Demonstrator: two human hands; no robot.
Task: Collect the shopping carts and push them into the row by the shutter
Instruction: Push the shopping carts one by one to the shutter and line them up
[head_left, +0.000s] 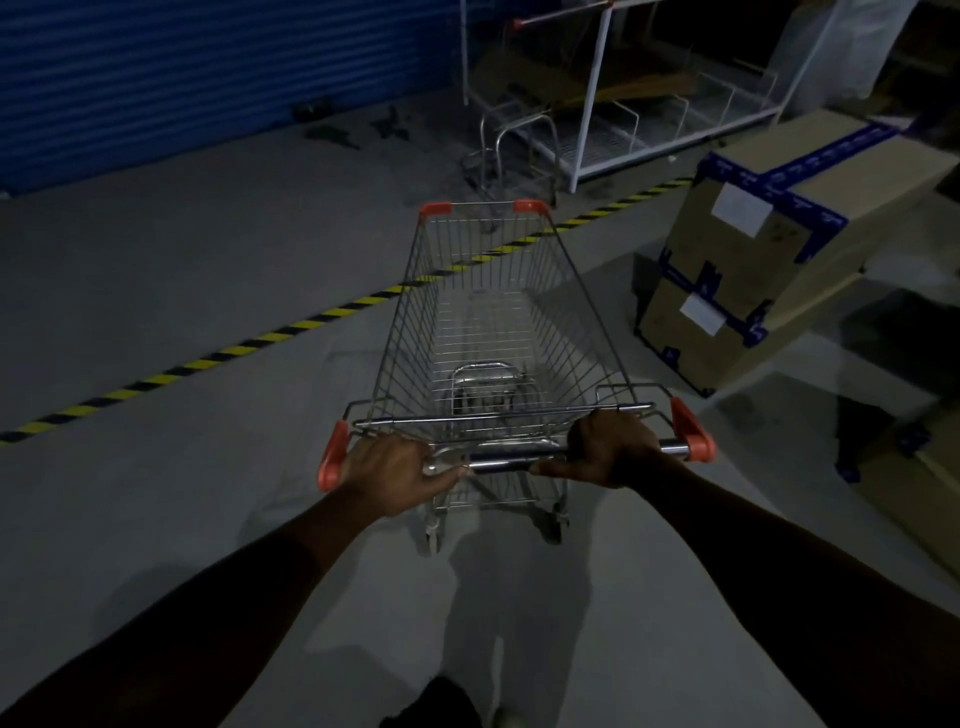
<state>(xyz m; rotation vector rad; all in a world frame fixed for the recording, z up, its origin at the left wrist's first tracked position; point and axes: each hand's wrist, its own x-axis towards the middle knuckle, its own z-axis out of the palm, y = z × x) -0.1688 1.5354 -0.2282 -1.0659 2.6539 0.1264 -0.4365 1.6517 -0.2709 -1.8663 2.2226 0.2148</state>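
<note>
Evidently the job stood somewhere in its middle, going by the single head view. One shopping cart (488, 322) had been collected and was in hand: the left hand (395, 475) lay curled over the handle bar (498, 460) close to its left orange end cap, and the right hand (610, 449) was wrapped round the same bar toward the right end. The basket looked empty. The cart sat on the open grey floor, nose pointing far, its front edge over the striped floor line (291, 330) that ran diagonally across the scene.

The shutter (208, 67), blue and ribbed, filled the far left, well apart from the cart. Near its right end, straight beyond the cart's nose, a second cart (511, 150) stood in the gloom (too dim to say whether more were nested with it), beside a white rack (649, 104). Stacked cardboard boxes (769, 249) stood to the right, near the cart's side.

What remained, by my reading, was to roll this cart across the line and slot it in behind that far one. Whether other carts waited elsewhere could not be told.
</note>
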